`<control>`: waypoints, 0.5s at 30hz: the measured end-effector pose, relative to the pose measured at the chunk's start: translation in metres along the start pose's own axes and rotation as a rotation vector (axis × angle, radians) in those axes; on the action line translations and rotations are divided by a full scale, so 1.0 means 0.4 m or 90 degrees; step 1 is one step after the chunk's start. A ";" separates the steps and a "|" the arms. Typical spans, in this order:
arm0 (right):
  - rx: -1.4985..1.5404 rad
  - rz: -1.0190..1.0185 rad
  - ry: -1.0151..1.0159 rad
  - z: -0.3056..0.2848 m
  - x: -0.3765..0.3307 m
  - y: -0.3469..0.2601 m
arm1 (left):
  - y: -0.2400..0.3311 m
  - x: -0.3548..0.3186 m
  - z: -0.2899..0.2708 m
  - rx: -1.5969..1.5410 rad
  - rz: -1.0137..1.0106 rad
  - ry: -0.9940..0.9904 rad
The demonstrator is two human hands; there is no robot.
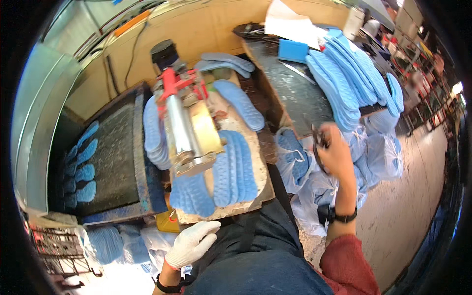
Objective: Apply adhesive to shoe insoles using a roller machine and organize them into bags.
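Observation:
My right hand point(335, 150), bare, is raised beside the dark right-hand table and closed round what look like dark scissors point(321, 137), blurred by motion. Over my lap, my left hand point(195, 242) wears a white knitted glove; its fingers are stretched out with nothing in them. Just beyond it, blue insoles point(191, 194) lie on a worn work board point(241, 205), and more insoles point(235, 167) overlap in a row to their right. A red and silver machine with a brass-coloured part point(205, 127) stands over the board, hiding some of its surface.
Stacked blue insoles point(344, 73) and a blue box point(293, 50) occupy the right-hand table point(295, 93). Plastic bags of insoles point(314, 187) crowd the floor beneath. On the left, a dark conveyor-like bed point(115, 157) carries several insoles beside a metal hood point(42, 123).

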State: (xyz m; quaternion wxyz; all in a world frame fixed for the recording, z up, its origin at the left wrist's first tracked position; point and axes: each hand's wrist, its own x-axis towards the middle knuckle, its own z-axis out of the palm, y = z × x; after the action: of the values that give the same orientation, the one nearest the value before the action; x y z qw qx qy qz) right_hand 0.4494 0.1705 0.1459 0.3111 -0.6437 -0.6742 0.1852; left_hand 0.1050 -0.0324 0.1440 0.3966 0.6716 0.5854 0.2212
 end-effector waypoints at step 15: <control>0.010 -0.177 -0.186 0.508 -0.022 -0.164 | -0.177 -0.227 -0.089 -0.457 -0.226 0.241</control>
State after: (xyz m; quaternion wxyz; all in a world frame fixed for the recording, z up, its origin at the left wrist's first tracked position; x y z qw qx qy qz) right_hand 0.2661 0.1856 0.0371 0.2371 -0.5081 -0.7933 0.2372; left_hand 0.0151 -0.1098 0.1238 0.5227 0.3279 0.6401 0.4578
